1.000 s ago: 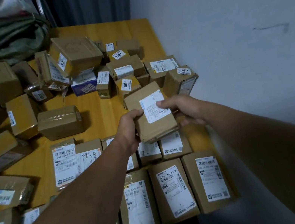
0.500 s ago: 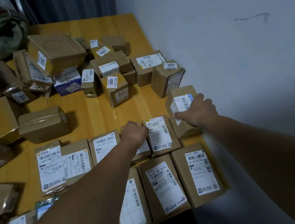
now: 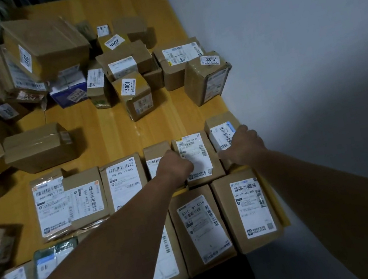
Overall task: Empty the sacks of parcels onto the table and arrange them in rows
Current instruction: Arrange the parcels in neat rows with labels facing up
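parcel rows (image 3: 124, 184) before loose parcels (image 3: 126, 68)

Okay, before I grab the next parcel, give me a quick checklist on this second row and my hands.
1. End parcel lying on the table: ok.
2. End parcel level with its row: not ok, it sits farther back than the labelled parcel beside it.
3. Right hand clear: not ok, it grips the end parcel.
4. Left hand clear: cannot tell, curled against the labelled parcel.
5. Overhang at the table's edge: cannot tell.
6. Loose parcels arranged: not ok, many lie unsorted behind.
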